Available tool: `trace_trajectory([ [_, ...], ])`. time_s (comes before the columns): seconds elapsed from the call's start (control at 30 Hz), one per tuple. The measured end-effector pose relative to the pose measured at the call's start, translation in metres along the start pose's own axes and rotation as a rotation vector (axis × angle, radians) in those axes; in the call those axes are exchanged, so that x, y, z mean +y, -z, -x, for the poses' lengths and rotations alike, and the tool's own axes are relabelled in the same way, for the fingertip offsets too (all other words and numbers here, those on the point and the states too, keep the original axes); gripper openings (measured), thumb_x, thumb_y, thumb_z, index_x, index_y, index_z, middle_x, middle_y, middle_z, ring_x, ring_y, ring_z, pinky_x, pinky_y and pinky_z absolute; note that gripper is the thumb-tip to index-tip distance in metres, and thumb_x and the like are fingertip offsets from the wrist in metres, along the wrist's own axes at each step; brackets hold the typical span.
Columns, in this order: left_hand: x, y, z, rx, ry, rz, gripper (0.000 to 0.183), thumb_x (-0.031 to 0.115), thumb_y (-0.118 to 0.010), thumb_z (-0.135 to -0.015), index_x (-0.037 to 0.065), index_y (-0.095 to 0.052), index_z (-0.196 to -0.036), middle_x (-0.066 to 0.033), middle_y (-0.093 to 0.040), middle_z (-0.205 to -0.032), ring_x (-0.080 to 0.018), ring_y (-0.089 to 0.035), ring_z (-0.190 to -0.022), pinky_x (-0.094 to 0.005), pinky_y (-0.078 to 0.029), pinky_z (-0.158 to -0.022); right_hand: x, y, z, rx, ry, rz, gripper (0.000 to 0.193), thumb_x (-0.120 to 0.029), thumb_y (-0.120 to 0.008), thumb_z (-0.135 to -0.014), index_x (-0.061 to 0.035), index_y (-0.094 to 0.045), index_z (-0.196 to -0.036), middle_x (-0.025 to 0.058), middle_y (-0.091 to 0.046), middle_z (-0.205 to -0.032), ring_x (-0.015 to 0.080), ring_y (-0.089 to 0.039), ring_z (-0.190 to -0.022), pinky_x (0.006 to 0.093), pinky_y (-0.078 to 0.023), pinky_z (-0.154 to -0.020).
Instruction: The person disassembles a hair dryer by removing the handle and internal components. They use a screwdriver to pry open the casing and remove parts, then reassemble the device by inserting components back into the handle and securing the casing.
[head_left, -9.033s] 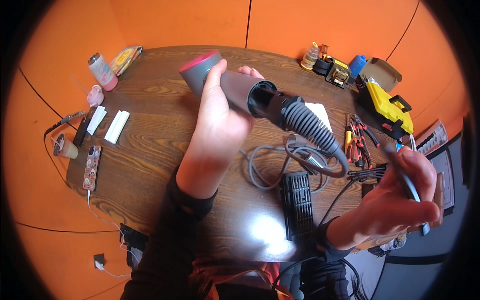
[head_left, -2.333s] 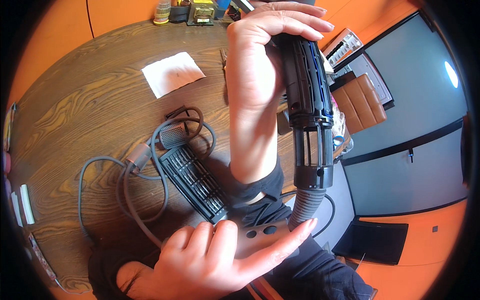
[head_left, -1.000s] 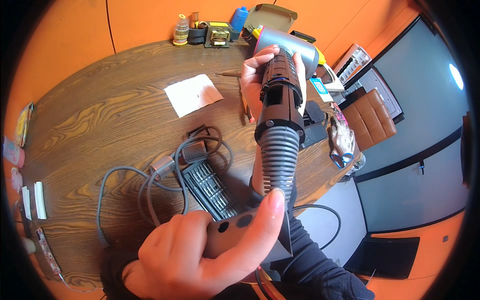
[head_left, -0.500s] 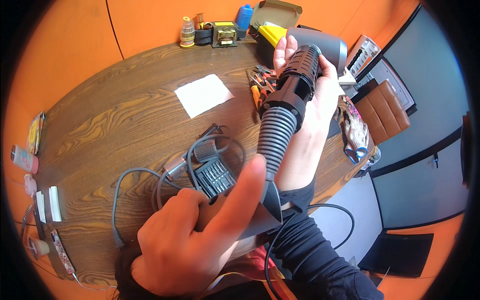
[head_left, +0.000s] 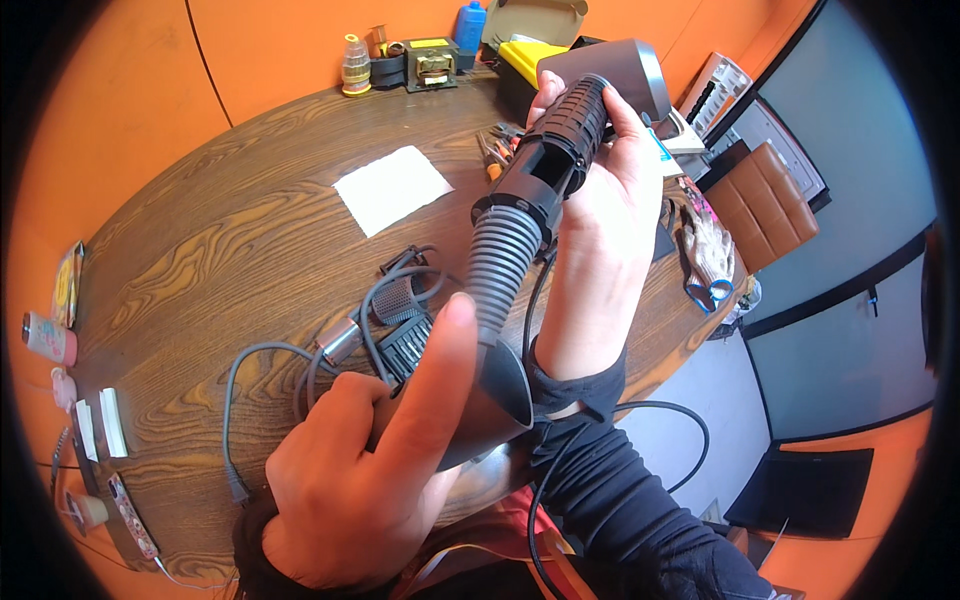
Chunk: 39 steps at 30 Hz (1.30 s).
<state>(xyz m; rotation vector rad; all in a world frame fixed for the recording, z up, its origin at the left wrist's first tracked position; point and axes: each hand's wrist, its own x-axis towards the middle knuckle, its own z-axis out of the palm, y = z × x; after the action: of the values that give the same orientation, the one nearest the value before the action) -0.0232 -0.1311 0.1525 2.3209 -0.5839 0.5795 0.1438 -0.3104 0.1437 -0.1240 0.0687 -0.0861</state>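
Note:
My left hand (head_left: 370,470) is closed round a dark grey, flared hollow shell (head_left: 495,400), its index finger stretched up along a grey ribbed tube (head_left: 505,245). The tube runs up into a black slotted housing (head_left: 572,125), whose side has an open window. Behind the housing, my right hand (head_left: 605,190) wraps it from below, fingertips showing on both sides. Beyond the fingers is a wide grey barrel (head_left: 610,78), like a hair dryer's head; whether it joins the housing is hidden. A black cable (head_left: 545,500) hangs near my right sleeve.
On the wooden table lie white paper (head_left: 393,190), pliers (head_left: 495,150), a grey cord (head_left: 235,400), a bit set (head_left: 405,345) and work gloves (head_left: 708,255). At the back stand a transformer (head_left: 432,65), a blue bottle (head_left: 470,25) and a yellow-and-black case (head_left: 520,60).
Both hands, with the housing, tube and shell, have shifted left in the picture. The view has turned slightly. Each hand keeps its hold.

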Motion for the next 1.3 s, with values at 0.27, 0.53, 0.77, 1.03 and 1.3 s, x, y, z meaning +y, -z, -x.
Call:
trace_trajectory([
  [0.27,0.001,0.0,0.001,-0.006,0.018,-0.014,0.066,-0.008,-0.067,-0.06,0.002,-0.045,-0.122,-0.0211,-0.059,-0.094,-0.033,-0.062,-0.084,-0.0339,-0.049,-0.07,-0.001,0.001,0.001,-0.039,0.01,0.01,0.05,-0.01,-0.051,-0.083,0.0126,-0.029,-0.121,0.0274,-0.051,-0.103,0.0305,-0.058,-0.079,0.0417,-0.049,-0.072],
  [0.53,0.005,0.002,0.004,-0.065,0.005,-0.172,0.064,-0.004,-0.068,-0.059,0.002,-0.048,-0.12,-0.0115,-0.052,-0.07,-0.0255,-0.055,-0.058,-0.0327,-0.044,-0.052,0.001,-0.003,0.003,-0.216,-0.094,0.05,0.051,-0.026,-0.058,-0.082,0.0047,-0.04,-0.118,0.0155,-0.056,-0.097,0.0208,-0.058,-0.075,0.0369,-0.05,-0.069],
  [0.77,0.005,-0.002,0.01,-0.1,-0.031,-0.127,0.062,0.004,-0.073,-0.056,0.007,-0.056,-0.115,-0.0074,-0.046,-0.062,-0.0222,-0.049,-0.05,-0.0315,-0.04,-0.045,0.008,-0.015,0.013,-0.438,-0.105,-0.05,0.048,-0.016,-0.061,-0.077,0.0027,-0.041,-0.116,0.0139,-0.058,-0.102,0.0188,-0.061,-0.07,0.0289,-0.054,-0.065],
  [1.03,0.014,-0.004,0.013,-0.228,-0.131,-0.13,0.05,0.012,-0.071,-0.062,0.017,-0.062,-0.111,-0.002,-0.032,-0.057,-0.015,-0.04,-0.046,-0.0268,-0.032,-0.04,0.012,-0.03,0.016,-0.673,-0.227,-0.257,0.039,-0.017,-0.062,-0.076,0.0023,-0.048,-0.106,0.012,-0.059,-0.095,0.0169,-0.061,-0.073,0.0247,-0.055,-0.061],
  [1.3,0.013,-0.009,0.018,-0.221,-0.191,-0.179,0.046,0.013,-0.069,-0.066,0.021,-0.062,-0.111,-0.0004,-0.027,-0.057,-0.0135,-0.038,-0.045,-0.0255,-0.031,-0.039,0.011,-0.037,0.024,-0.742,-0.248,-0.323,0.037,-0.015,-0.062,-0.076,0.0022,-0.048,-0.105,0.0119,-0.059,-0.094,0.0171,-0.061,-0.073,0.0249,-0.055,-0.06],
])
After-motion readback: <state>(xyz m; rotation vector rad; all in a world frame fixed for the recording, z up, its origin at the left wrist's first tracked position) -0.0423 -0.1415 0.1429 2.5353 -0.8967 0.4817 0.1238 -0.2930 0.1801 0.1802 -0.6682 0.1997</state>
